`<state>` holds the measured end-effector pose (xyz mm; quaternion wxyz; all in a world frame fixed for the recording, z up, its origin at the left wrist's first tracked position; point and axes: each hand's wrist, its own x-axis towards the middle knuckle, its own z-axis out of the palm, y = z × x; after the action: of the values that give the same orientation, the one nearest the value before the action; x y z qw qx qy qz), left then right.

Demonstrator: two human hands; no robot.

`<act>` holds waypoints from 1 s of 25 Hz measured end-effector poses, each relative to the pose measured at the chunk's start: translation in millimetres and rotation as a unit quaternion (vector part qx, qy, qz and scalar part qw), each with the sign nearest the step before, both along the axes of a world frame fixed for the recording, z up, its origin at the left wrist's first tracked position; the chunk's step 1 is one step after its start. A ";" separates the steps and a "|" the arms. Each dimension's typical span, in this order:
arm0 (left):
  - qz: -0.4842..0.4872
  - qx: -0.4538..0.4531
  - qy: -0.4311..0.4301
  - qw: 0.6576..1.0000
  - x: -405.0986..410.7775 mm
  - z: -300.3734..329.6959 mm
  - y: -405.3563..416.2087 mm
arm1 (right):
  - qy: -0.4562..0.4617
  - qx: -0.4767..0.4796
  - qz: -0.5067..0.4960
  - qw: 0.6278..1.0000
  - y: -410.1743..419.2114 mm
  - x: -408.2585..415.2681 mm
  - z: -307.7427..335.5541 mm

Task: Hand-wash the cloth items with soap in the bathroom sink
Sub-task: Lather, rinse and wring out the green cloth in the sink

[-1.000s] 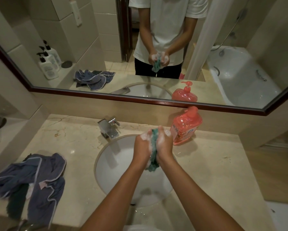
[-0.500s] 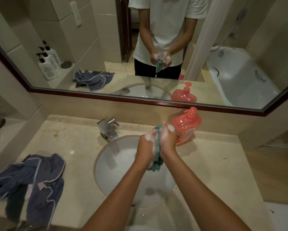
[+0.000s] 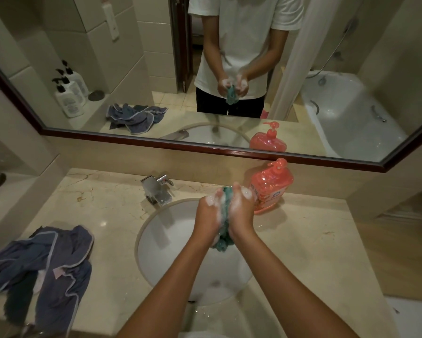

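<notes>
Centre frame: left hand [image 3: 211, 215] and right hand [image 3: 241, 211] each grasp the lathered teal cloth [image 3: 226, 225] above the sink [image 3: 166, 240]; rubbing should cover every fold.

Beige marble counter [image 3: 102, 215], wood-framed mirror [image 3: 141, 140] on tiled wall [image 3: 17, 113], bathtub [image 3: 346, 123] reflected.
</notes>
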<state>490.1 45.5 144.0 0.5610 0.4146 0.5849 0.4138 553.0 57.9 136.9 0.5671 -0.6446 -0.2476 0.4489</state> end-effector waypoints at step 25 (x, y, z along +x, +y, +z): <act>0.043 -0.012 -0.273 0.961 -32.1 -21.1 7.4 | 0.285 -0.016 0.143 0.948 -17.1 38.9 -17.8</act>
<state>458.0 52.9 122.9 0.6860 0.2534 0.4314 0.5282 591.9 40.8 119.1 0.5336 -0.4568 -0.1576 0.6941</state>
